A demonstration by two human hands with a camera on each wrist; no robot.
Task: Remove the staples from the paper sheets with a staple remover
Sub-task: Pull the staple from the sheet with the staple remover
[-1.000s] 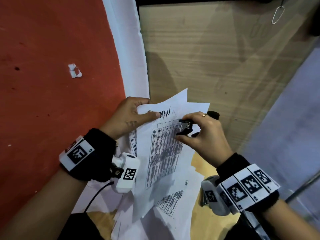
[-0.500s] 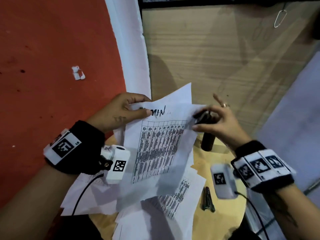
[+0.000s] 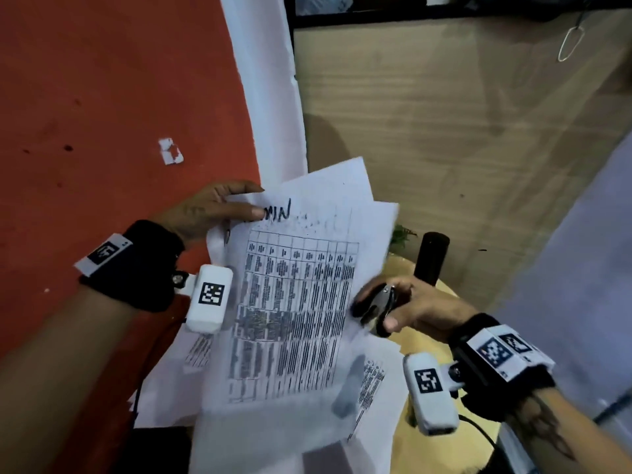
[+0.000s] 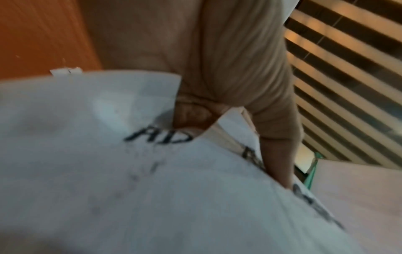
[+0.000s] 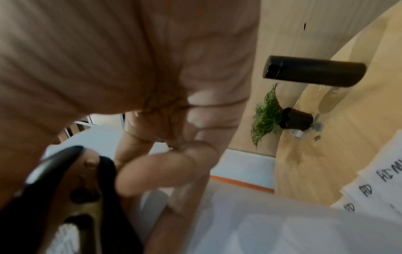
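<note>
White printed sheets [image 3: 294, 302] with a table and the handwritten letters "MIN" are held up above the desk. My left hand [image 3: 219, 210] pinches their top left corner, thumb on the front [image 4: 191, 116] over the writing. My right hand [image 3: 403, 309] holds a black and metal staple remover [image 3: 376, 306] at the sheets' right edge, fingers curled round it [image 5: 65, 189]. No staple shows in these frames; both wrist views are blurred.
More loose sheets [image 3: 372, 381] lie underneath on a round wooden table [image 3: 420, 449]. A black cylinder [image 3: 431, 261] stands behind my right hand, with a small potted plant [image 5: 272, 118] beside it. A red floor [image 3: 102, 97] is at left, a wooden panel [image 3: 444, 131] ahead.
My right hand drew the staple remover away from the sheets' top edge, down and to the right. The left hand kept its pinch and the sheets lifted and tilted.
</note>
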